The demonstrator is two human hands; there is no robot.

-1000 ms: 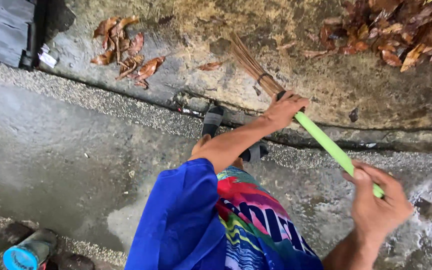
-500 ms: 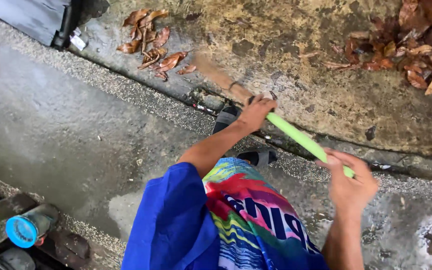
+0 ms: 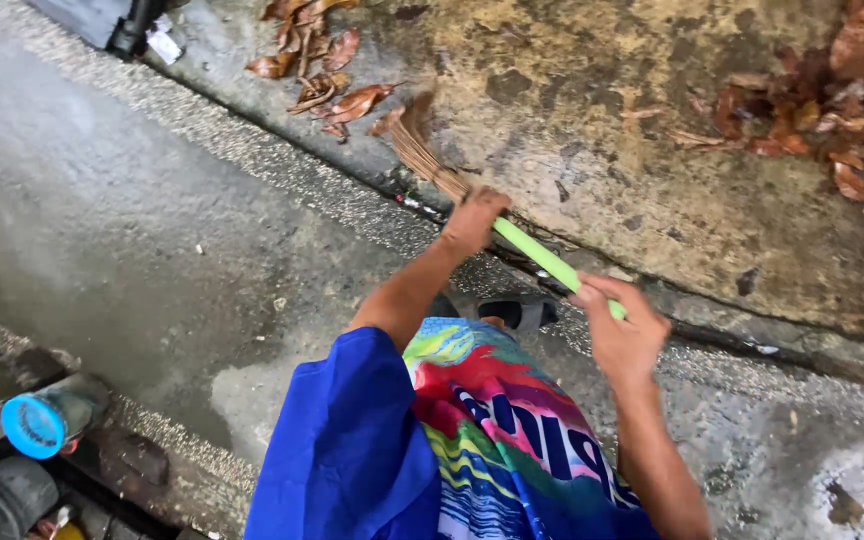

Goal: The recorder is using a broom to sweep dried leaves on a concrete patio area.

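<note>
1. Head view, looking down over our own body: nearest us, our right hand (image 3: 624, 338) is wrapped around the near end of the green broom handle (image 3: 542, 258), fingers curled shut on it, so this end works as the pivot of the grip.
2. Just beyond, up the handle, our left hand (image 3: 472, 218) is clamped on the broom where the green tube meets the bristles (image 3: 420, 148). We judge the two hands are set apart along the stick to give leverage and keep the head pressed low.
3. Past the left hand, the brown bristles fan out and touch the mossy concrete strip (image 3: 652, 170), their tips just beside a small pile of dry leaves (image 3: 322, 70) lying beyond and to the left of the grip.
4. Under the grip, one dark sandal (image 3: 517, 312) shows, planted near the crack between the wet pavement (image 3: 132, 260) and the strip.
5. Edges: that crack runs diagonally beneath the handle; a dark object (image 3: 102, 18) sits at the far left corner, past the leaves.
6. Open room: the strip is bare between the bristles and a larger heap of leaves (image 3: 842, 90) far to the right of the grip. Behind us to the left, well apart, a blue-capped container (image 3: 37, 425) lies among clutter.
</note>
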